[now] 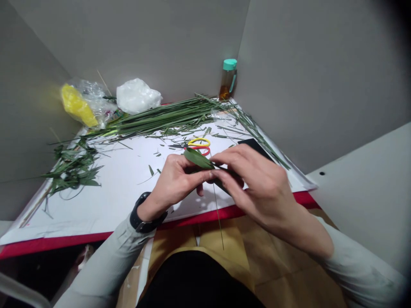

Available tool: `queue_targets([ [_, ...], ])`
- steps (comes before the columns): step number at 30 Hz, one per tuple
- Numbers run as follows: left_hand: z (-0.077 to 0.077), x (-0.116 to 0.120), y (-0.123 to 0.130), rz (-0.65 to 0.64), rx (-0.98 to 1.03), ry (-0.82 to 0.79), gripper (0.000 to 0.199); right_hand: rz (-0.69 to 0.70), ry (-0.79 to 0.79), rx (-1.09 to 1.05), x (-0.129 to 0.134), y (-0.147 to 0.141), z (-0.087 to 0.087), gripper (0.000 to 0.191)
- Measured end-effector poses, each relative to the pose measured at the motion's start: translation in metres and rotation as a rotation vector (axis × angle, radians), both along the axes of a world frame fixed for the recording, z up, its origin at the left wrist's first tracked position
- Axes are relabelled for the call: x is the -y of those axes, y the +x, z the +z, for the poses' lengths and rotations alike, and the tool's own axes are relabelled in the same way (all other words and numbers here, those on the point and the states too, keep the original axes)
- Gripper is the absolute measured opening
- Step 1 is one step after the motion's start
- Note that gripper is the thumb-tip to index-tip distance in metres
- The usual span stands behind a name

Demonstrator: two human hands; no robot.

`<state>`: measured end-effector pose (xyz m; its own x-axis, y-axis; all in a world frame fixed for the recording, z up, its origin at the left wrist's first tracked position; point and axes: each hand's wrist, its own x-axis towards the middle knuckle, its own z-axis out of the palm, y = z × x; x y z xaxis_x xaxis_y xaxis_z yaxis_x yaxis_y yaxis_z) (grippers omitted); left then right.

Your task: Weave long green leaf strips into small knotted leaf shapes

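Between my hands is a long green leaf blade (199, 158), bent over into a loop. My left hand (180, 179) pinches the base of the loop between thumb and fingers. From the right, my right hand (253, 182) closes its thumb and fingertips on the same leaf, close to the left thumb. A thin strand (218, 214) hangs from the leaf below the table edge. Just beyond the hands lie scissors (199, 142) with one yellow and one red handle loop. The fingers partly hide the leaf's lower part.
A pile of long green leaves (160, 116) stretches across the table's back, with cut scraps before it. Finished-looking leafy pieces (75, 169) lie at left. A yellow bag (77, 105), white plastic bag (138, 96), bottle (228, 79) and dark flat object (257, 149) stand around; grey panels enclose the table.
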<state>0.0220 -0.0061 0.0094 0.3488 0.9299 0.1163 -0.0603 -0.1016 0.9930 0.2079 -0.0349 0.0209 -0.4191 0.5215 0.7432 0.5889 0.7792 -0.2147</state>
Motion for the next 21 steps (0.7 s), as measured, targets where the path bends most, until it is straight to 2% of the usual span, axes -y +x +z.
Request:
queue_targets([
  [5, -0.001, 0.001, -0.002, -0.030, -0.029, -0.031, 0.020, -0.167, 0.048, -0.025, -0.005, 0.011, 0.019, 0.013],
  [8, -0.002, 0.000, 0.000, -0.057, -0.115, -0.009, 0.021, -0.167, 0.069, -0.034, -0.012, 0.011, 0.036, 0.015],
  [11, -0.004, -0.004, 0.001, -0.054, -0.192, 0.026, 0.020, -0.073, 0.003, -0.097, -0.016, 0.011, 0.056, 0.021],
  [15, -0.005, -0.011, 0.000, 0.036, -0.269, 0.113, 0.015, -0.017, -0.259, -0.253, -0.003, 0.023, 0.072, 0.021],
  [17, -0.004, -0.014, -0.003, 0.117, -0.306, 0.198, 0.015, 0.057, -0.376, -0.302, 0.007, 0.032, 0.072, 0.028],
  [18, -0.003, -0.014, -0.005, 0.164, -0.323, 0.249, 0.013, 0.120, -0.418, -0.279, 0.012, 0.037, 0.070, 0.023],
  [19, -0.001, -0.014, -0.006, 0.214, -0.341, 0.308, 0.011, 0.218, -0.403, -0.311, 0.016, 0.040, 0.067, 0.020],
  [21, 0.004, -0.013, -0.010, 0.322, -0.379, 0.443, 0.011, 0.272, -0.459, -0.288, 0.024, 0.046, 0.057, 0.028],
])
